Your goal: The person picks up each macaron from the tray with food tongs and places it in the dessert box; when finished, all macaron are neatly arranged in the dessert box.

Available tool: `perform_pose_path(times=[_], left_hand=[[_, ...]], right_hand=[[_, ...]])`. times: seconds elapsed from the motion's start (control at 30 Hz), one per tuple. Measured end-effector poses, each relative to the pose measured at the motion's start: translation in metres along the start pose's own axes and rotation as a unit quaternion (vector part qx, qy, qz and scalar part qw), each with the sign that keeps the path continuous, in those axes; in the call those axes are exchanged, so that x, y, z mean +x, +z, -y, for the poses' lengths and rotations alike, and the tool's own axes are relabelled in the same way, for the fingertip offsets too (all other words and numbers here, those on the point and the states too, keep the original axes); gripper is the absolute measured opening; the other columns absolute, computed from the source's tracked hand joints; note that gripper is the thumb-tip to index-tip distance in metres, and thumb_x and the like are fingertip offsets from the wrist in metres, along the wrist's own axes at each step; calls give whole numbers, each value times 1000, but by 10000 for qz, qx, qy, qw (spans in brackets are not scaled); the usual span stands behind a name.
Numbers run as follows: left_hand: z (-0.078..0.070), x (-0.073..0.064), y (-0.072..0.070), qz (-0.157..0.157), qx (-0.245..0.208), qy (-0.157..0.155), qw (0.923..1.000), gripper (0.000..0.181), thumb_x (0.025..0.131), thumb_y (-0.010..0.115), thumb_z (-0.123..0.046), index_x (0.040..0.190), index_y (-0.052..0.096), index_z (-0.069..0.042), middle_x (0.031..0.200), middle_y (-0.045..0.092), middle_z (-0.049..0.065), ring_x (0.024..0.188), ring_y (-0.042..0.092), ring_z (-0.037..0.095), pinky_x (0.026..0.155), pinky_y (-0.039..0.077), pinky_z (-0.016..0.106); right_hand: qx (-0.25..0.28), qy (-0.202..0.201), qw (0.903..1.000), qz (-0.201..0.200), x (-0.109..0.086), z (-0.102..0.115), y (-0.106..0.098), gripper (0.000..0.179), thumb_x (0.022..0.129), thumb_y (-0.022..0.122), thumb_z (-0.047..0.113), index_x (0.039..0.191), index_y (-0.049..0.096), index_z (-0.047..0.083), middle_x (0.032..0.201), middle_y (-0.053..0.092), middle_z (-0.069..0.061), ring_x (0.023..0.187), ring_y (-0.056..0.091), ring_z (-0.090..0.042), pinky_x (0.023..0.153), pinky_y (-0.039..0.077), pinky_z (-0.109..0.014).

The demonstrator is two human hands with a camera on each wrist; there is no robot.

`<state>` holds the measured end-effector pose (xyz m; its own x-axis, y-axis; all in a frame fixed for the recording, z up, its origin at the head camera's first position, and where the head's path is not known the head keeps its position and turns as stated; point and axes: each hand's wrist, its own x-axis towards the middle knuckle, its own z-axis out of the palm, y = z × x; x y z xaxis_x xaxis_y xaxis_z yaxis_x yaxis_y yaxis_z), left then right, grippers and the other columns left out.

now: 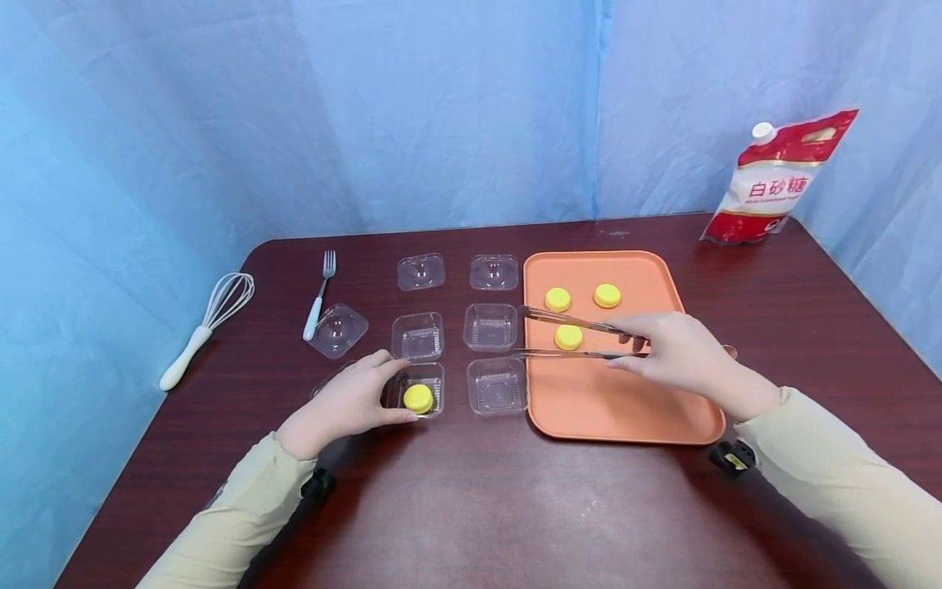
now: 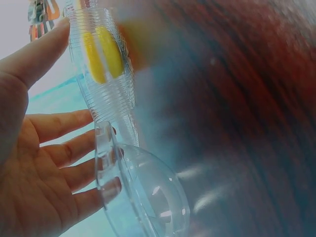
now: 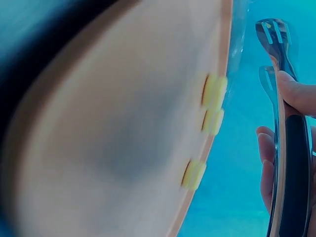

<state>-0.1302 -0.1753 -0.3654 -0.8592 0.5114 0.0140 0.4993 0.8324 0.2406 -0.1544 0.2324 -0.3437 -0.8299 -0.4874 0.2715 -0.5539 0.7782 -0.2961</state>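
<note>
My left hand (image 1: 349,405) holds a small clear plastic box (image 1: 437,374) by its opposite edges, thumb at the near side and index finger at the far side. Inside that box lies a yellow macaron (image 1: 418,398). A clear domed lid (image 2: 165,197) stands close by the other fingers in the left wrist view. My right hand (image 1: 680,352) grips metal tongs (image 3: 295,168) with black handles. Their two arms are spread apart, tips over the right-hand boxes, with nothing between the tips. Below the hand is an orange tray (image 1: 618,409) bearing three yellow macarons (image 1: 568,337).
More clear boxes (image 1: 496,384) stand left of the tray, with domed lids (image 1: 494,272) behind them. At left lie a fork (image 1: 316,311), another lid (image 1: 340,327) and a whisk (image 1: 199,339). A sugar bag (image 1: 773,184) stands at the back right.
</note>
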Motion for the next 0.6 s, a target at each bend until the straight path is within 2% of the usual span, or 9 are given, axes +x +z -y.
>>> perform_pose_path(times=[0.33,0.6], left_hand=[[0,-1,0,-2,25,-15,10000,74,72,80,-42,126,57,2,103,59,10,94,59,24,84,50,42],[0,-1,0,-16,32,30,10000,73,72,80,-42,125,57,3,105,59,10,96,59,25,87,50,42]], right_hand=[[-217,360,9989,228,-15,-18,-8,45,70,84,20,113,70,13,78,65,0,62,53,-6,54,44,-27],[-115,722,9959,527,-20,-29,-10,48,72,82,23,116,68,11,79,65,1,62,49,-8,53,41,-26]])
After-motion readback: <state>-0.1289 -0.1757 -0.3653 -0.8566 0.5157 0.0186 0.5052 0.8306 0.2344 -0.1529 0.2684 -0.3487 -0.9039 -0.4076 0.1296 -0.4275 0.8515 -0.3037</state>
